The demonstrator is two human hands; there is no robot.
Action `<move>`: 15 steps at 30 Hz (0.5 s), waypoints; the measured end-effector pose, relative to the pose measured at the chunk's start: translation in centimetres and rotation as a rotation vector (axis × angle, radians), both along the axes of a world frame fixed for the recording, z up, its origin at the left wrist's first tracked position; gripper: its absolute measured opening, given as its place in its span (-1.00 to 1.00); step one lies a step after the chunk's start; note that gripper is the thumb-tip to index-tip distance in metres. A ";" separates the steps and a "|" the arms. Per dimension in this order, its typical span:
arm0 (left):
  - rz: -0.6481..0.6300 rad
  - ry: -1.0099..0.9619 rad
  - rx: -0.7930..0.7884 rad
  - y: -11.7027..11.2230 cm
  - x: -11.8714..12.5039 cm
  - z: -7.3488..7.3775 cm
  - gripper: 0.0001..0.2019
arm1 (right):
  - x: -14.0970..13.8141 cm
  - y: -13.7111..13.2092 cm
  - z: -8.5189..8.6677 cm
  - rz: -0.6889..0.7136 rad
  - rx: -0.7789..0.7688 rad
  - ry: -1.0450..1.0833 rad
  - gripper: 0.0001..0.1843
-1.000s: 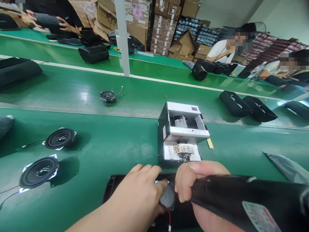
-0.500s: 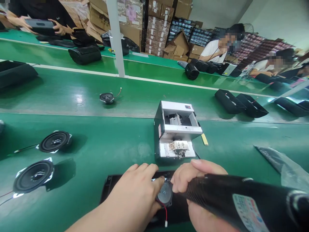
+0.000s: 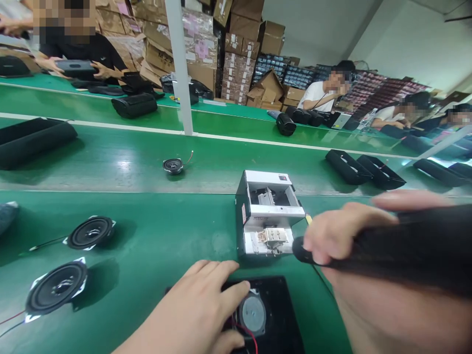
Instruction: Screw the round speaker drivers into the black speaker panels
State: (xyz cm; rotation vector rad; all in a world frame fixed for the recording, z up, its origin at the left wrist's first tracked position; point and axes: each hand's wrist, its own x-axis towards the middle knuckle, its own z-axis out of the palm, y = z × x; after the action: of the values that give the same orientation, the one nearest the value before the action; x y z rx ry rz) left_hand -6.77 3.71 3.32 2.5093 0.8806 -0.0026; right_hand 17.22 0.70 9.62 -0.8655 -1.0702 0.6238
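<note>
Speaker driver (image 3: 252, 314), just beside left fingers (image 3: 232, 295)

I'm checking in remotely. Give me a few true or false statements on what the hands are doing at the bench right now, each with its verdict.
1. The right hand holds a black electric screwdriver. True.
2. The left hand also grips the screwdriver. False: it lies on a black speaker housing beside a round speaker.
3. The screwdriver's tip is beside a white screw feeder. True.
4. Two large speakers lie right of the feeder. False: the large speakers lie to its left on the green belt.
</note>
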 end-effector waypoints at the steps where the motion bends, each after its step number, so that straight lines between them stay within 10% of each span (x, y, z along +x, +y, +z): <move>1: 0.003 -0.020 0.034 0.0 -0.9 -0.4 -0.30 | -0.2 1.1 -0.3 0.003 0.045 -0.020 -0.39; 7: -0.091 -0.070 0.284 -1.1 -3.8 -4.0 -0.27 | -0.9 4.4 -1.7 0.082 -0.028 0.014 -0.17; 15: -0.161 -0.029 0.426 -1.5 -1.2 -3.9 -0.58 | -0.6 2.3 -1.1 0.079 0.003 0.030 -0.19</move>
State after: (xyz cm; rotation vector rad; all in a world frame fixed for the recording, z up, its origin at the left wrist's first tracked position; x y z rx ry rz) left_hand -7.94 2.21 -0.55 2.9609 0.7245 0.1862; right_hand 16.59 3.04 8.47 -0.8114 -1.0821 0.6992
